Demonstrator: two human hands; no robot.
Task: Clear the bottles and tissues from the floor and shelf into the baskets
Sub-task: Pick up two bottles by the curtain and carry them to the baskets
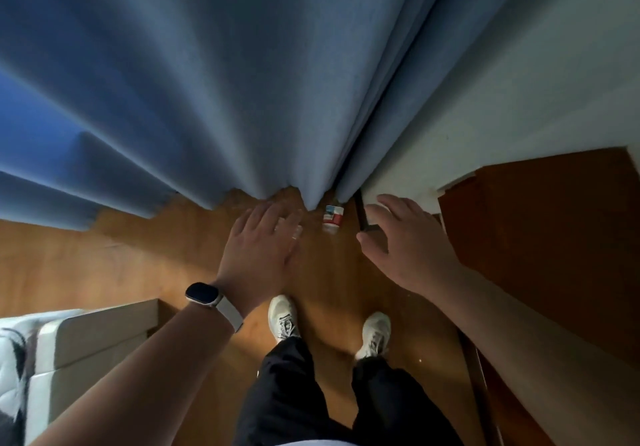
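Observation:
A small bottle point(332, 218) with a red, white and blue label lies on the wooden floor at the hem of the blue curtain. My left hand point(261, 248) hovers just left of it, palm down, fingers spread, holding nothing. A second small clear object shows under its fingertips, too hidden to name. My right hand point(403, 241) hangs to the right of the bottle, fingers apart and empty, above the foot of a dark post. No basket and no tissue is in view.
The blue curtain point(225, 82) fills the upper view and reaches the floor. A white wall point(536, 82) and a reddish-brown wooden cabinet point(554, 237) stand at right. A white bed corner point(86, 341) is at lower left. My two feet in white shoes point(284, 317) stand on the floor.

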